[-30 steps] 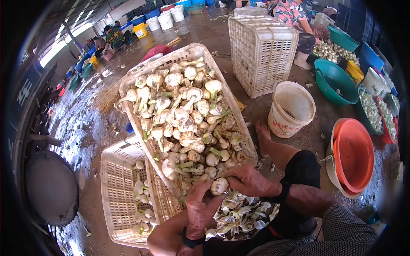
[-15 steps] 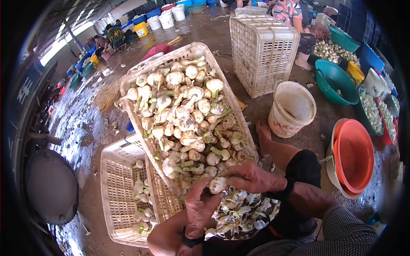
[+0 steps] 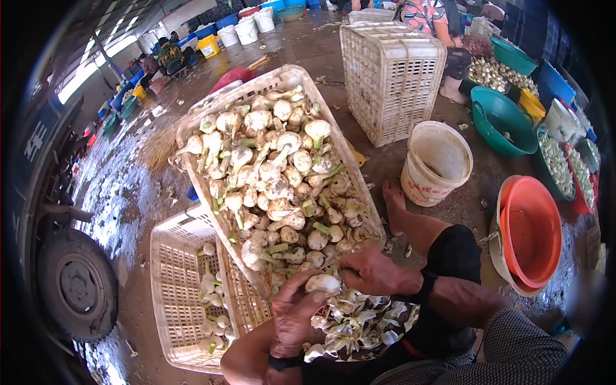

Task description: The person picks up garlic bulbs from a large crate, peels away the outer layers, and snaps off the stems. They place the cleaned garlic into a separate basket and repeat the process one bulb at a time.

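Note:
A pale garlic bulb (image 3: 323, 283) is pinched between the thumb and fingers of my left hand (image 3: 294, 317). Close beside it, my right hand (image 3: 380, 273) has curled fingers; whatever they pinch is hidden. Just beyond both hands, a tilted plastic crate (image 3: 345, 151) is heaped with dirty, unpeeled garlic bulbs (image 3: 282, 173) with stem stubs. Beneath the hands lies a pile of garlic skins (image 3: 366, 324). Cleaner white garlic bulbs (image 3: 210, 292) sit in a lower crate (image 3: 176, 292) at the left, partly under the heaped one.
A white bucket (image 3: 420, 186) and an upright crate (image 3: 362, 83) stand ahead to the right. Orange basins (image 3: 539, 240) are by my right knee, green tubs (image 3: 494, 128) farther out. A vehicle wheel (image 3: 78, 285) is at far left. A seated person (image 3: 439, 22) works beyond the crate.
The bulb in my left hand has turned from brown-stained to mostly white and now lies more sideways. My right fingers have come slightly down and curled more tightly.

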Tool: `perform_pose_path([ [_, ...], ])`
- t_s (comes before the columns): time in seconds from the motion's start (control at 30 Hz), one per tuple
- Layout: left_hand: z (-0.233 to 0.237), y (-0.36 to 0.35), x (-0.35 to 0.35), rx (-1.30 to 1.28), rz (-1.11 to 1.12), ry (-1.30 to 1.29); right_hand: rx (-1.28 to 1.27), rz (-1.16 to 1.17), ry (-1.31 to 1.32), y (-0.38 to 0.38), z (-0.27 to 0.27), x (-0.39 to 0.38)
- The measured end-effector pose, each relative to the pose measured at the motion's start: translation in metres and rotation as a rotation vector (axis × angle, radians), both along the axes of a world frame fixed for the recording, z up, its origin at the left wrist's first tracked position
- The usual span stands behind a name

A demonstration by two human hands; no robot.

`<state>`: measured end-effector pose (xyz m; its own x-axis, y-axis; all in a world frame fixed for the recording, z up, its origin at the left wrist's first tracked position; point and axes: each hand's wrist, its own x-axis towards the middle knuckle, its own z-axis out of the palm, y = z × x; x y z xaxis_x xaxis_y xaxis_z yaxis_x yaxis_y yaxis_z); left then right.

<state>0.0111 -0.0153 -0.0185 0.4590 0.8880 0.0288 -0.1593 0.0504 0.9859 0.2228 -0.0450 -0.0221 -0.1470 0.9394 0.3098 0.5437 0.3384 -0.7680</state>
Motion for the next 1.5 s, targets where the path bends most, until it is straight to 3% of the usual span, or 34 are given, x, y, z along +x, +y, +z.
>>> perform_pose_path([
  [0.03, 0.009, 0.0, -0.002, 0.0, -0.003, 0.001, -0.027, -0.024, -0.101, 0.0, -0.009, 0.002],
  [0.1, 0.028, 0.004, -0.008, -0.397, -0.096, -0.505, -0.082, 0.011, -0.231, -0.002, -0.02, 0.006],
  [0.13, 0.023, 0.007, -0.013, -0.384, -0.12, -0.53, -0.138, 0.051, -0.363, -0.003, -0.021, 0.008],
  [0.23, 0.03, 0.011, -0.015, -0.385, -0.198, -0.584, -0.275, 0.198, -0.393, -0.012, -0.011, 0.007],
  [0.27, 0.03, 0.01, -0.014, -0.358, -0.177, -0.542, -0.276, 0.2, -0.393, -0.011, -0.013, 0.007],
  [0.33, 0.028, 0.009, -0.013, -0.376, -0.174, -0.552, -0.056, 0.122, -0.071, -0.006, -0.018, 0.006],
  [0.47, 0.026, 0.011, -0.014, -0.378, -0.194, -0.524, 0.022, 0.124, 0.169, 0.004, 0.0, 0.009],
  [0.53, 0.025, 0.01, -0.013, -0.388, -0.182, -0.522, -0.295, 0.131, 0.29, -0.001, 0.019, 0.009],
  [0.63, 0.021, 0.011, -0.012, -0.419, -0.182, -0.553, -0.434, 0.119, 0.484, -0.006, 0.029, 0.006],
  [0.77, 0.021, 0.012, -0.009, -0.483, -0.129, -0.635, -0.508, 0.199, 0.532, -0.007, 0.029, 0.012],
  [0.83, 0.021, 0.014, -0.008, -0.491, -0.129, -0.631, -0.163, 0.268, 0.357, -0.005, 0.021, 0.011],
  [1.17, 0.012, 0.012, -0.009, -0.589, -0.042, -0.532, -0.151, 0.321, 0.173, -0.008, 0.023, 0.009],
  [1.27, 0.005, 0.013, -0.012, -0.611, -0.047, -0.583, -0.192, 0.336, 0.276, -0.01, 0.024, 0.008],
  [1.33, 0.004, 0.014, -0.013, -0.613, -0.067, -0.621, -0.372, 0.297, 0.396, -0.011, 0.027, 0.011],
  [1.43, 0.004, 0.014, -0.012, -0.617, -0.064, -0.634, -0.208, 0.335, 0.306, -0.01, 0.027, 0.011],
  [1.5, 0.006, 0.014, -0.01, -0.622, -0.041, -0.606, -0.227, 0.349, 0.282, -0.01, 0.03, 0.011],
])
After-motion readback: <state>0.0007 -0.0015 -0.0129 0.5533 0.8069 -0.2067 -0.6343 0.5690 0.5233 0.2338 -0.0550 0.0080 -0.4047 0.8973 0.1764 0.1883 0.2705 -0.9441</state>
